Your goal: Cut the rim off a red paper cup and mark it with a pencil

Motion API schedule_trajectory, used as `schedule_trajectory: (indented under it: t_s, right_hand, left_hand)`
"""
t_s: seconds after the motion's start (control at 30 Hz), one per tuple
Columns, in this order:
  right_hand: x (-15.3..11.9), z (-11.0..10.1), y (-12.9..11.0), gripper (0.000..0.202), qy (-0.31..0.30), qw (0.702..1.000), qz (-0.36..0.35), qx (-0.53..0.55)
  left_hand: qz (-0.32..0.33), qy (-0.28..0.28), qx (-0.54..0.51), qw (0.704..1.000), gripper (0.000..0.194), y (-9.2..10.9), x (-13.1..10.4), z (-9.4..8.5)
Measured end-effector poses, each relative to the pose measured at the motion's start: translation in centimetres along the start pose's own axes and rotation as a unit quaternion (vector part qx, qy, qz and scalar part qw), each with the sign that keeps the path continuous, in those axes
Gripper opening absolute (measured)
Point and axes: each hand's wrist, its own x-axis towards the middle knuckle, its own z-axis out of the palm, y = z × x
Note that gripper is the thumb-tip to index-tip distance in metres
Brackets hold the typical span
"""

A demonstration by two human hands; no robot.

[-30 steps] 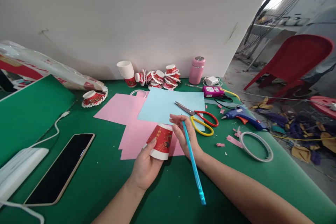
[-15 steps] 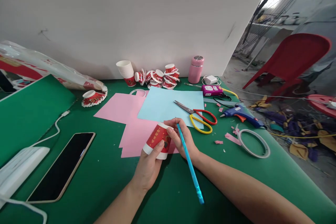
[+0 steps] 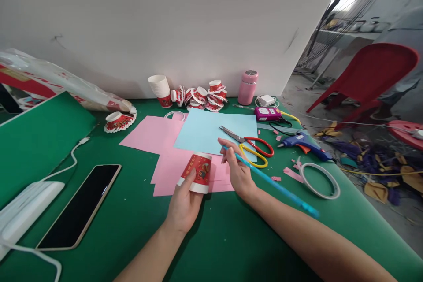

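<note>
A red and white paper cup [image 3: 201, 168] is gripped in my left hand [image 3: 185, 205], tilted above the green table. My right hand [image 3: 240, 169], off the cup and to its right, holds a long blue pencil [image 3: 276, 184] that slants down to the right. Pink paper sheets [image 3: 168, 165] lie beneath and behind the cup. On top of them rests a light blue sheet [image 3: 208, 131]. Scissors [image 3: 245, 141] with one red and one yellow handle lie across its right edge, just beyond my right hand.
Stacked cups [image 3: 160, 90], fringed red cups [image 3: 200, 95] and a pink bottle [image 3: 247, 88] line the back board. A glue gun [image 3: 304, 143] and tape ring [image 3: 320, 180] lie right; a phone [image 3: 81, 207] and white power strip [image 3: 29, 211] left.
My right hand has come off the cup and moved right. The pencil has swung from steep to a flatter slant. The cup has shifted slightly left and up in my left hand.
</note>
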Motion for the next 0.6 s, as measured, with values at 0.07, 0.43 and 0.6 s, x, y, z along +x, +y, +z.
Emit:
schedule_trajectory:
  t_s: [0.07,0.43,0.6]
  right_hand:
    - [-0.1,0.0,-0.5,0.034,-0.017,1.000,-0.016,0.004]
    - [-1.4,1.1,-0.4,0.021,-0.068,0.996,0.029,0.043]
    - [-1.2,1.2,0.1,0.024,-0.063,0.997,0.040,0.026]
  left_hand:
    - [0.012,-0.007,0.012,1.000,0.024,-0.1,0.0,-0.1]
    - [0.032,-0.056,0.074,0.995,0.028,-1.1,-0.2,-0.4]
    - [0.032,-0.072,0.085,0.993,0.031,-1.4,0.0,-0.6]
